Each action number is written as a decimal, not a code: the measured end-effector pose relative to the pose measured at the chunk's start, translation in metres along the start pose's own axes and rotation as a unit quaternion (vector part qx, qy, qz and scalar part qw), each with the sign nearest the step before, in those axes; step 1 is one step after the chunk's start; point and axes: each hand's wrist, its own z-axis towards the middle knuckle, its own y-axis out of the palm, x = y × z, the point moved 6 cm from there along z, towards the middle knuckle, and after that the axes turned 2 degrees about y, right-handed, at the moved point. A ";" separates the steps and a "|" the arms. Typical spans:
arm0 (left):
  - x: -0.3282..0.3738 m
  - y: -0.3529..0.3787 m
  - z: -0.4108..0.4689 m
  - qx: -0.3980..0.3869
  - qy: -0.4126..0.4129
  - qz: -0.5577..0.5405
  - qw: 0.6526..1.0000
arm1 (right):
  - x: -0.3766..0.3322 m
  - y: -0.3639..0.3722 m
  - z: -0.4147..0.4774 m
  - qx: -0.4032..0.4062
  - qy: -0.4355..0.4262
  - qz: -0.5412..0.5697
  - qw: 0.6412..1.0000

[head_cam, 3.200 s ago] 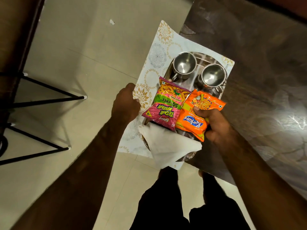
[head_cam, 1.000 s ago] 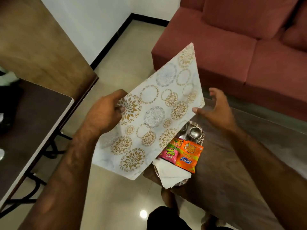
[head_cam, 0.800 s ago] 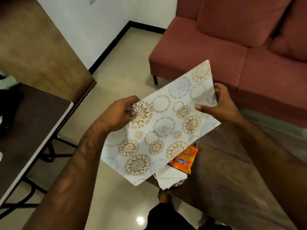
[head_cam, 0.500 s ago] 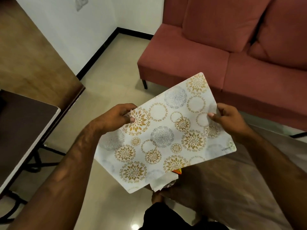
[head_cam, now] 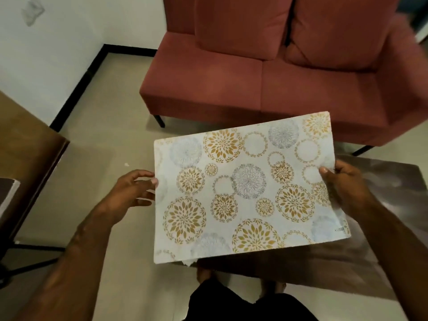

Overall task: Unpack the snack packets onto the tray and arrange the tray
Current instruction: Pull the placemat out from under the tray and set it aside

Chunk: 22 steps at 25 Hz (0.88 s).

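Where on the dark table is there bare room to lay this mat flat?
Bare tabletop shows beyond the right hand, toward the sofa, and along the near edge. Whatever lies under the placemat is hidden. The left hand hangs over floor.

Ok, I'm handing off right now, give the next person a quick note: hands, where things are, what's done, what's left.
Right hand grips the patterned placemat's right edge, thumb on top. Left hand is at its left edge, fingers open, barely touching.
The placemat is held flat in the air over the dark table in front of the red sofa.
Tray and snack packets are hidden under it; only a white scrap peeks out below.
Done: cannot be judged from this view.
Left: set the placemat down, check the tray.
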 end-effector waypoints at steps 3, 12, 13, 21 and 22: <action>-0.011 0.073 0.001 -0.063 -0.036 -0.010 0.997 | 0.030 -0.045 0.005 0.046 0.027 0.012 0.998; 0.001 0.275 0.016 -0.059 -0.036 0.062 0.996 | 0.135 -0.206 0.065 0.068 0.076 0.017 0.995; 0.000 0.304 0.016 -0.054 -0.039 0.070 0.995 | 0.147 -0.227 0.077 0.065 0.087 0.022 0.994; -0.035 0.493 0.075 -0.046 -0.083 0.095 0.991 | 0.247 -0.361 0.179 0.079 0.163 -0.008 0.983; -0.039 0.511 0.087 -0.044 -0.085 0.091 0.991 | 0.257 -0.369 0.196 0.081 0.168 -0.015 0.982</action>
